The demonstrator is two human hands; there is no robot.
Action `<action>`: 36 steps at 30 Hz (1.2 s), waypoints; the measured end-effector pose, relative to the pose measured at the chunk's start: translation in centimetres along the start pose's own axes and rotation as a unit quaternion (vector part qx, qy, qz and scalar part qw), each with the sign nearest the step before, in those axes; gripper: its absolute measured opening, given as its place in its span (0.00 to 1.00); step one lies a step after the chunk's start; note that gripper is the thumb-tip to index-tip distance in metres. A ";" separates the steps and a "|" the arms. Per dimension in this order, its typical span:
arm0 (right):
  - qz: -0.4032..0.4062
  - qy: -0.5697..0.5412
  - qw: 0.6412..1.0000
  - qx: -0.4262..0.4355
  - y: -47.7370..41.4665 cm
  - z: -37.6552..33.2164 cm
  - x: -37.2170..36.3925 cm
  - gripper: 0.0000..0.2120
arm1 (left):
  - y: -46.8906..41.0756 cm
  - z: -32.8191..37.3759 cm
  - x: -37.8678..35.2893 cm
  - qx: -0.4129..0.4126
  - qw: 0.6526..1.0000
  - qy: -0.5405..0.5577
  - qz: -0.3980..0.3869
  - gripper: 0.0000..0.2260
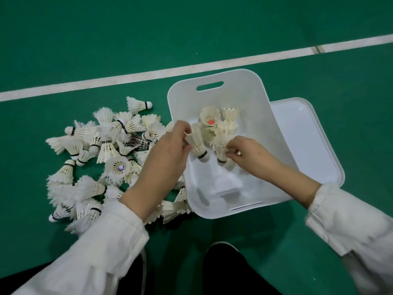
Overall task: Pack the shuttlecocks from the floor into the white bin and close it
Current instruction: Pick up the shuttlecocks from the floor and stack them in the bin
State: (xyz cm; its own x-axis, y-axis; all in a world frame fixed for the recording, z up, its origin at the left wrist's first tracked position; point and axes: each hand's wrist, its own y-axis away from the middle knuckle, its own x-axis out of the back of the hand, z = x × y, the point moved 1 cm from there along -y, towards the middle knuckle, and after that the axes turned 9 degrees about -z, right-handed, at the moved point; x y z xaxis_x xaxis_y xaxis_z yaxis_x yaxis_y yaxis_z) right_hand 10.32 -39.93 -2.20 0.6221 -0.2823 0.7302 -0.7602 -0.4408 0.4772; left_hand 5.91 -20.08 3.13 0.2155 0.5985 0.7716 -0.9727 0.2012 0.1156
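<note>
An open white bin [214, 99] stands on the green floor with several shuttlecocks [221, 122] inside at its far end. My left hand [170, 150] grips a shuttlecock [198, 145] over the bin, cork down. My right hand [246, 152] pinches another shuttlecock [221, 150] beside it, also inside the bin. A heap of several white shuttlecocks [102, 154] lies on the floor left of the bin. The bin's white lid [304, 141] lies flat on the floor to the right, partly under the bin.
A white court line [148, 74] crosses the green floor beyond the bin. My dark trouser legs [229, 271] show at the bottom edge, close to the bin's near wall.
</note>
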 end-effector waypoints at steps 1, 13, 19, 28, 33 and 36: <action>0.001 0.001 1.000 -0.007 -0.8 -0.3 -0.2 0.09 | 0.2 0.2 0.2 0.008 1.000 0.013 -0.003 0.11; -0.099 0.031 0.994 -0.047 -7.9 -1.1 -4.3 0.09 | 2.9 0.2 1.1 -0.020 1.000 -0.016 -0.012 0.03; 0.042 -0.059 0.996 0.048 -2.6 -3.0 0.6 0.17 | 2.7 0.1 1.2 -0.040 0.998 -0.034 -0.019 0.04; -0.042 0.009 0.982 0.182 1.4 -6.3 1.7 0.08 | 1.4 0.6 2.3 -0.046 0.997 0.014 -0.062 0.03; 0.066 0.034 0.989 0.127 -1.5 -4.5 2.5 0.07 | -1.3 -1.9 6.3 -0.004 0.989 -0.106 -0.101 0.06; 0.106 0.066 0.989 0.076 -4.4 -4.2 3.1 0.11 | -2.4 -4.3 8.3 0.010 0.960 -0.226 -0.163 0.07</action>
State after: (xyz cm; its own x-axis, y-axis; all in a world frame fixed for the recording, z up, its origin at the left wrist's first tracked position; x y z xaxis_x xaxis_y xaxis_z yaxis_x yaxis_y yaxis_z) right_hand 14.76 -35.29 0.01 0.4148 -0.2722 0.8683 -0.8277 -0.5092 0.2358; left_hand 10.43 -12.28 6.55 0.4540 0.1079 0.8844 -0.8622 0.3035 0.4055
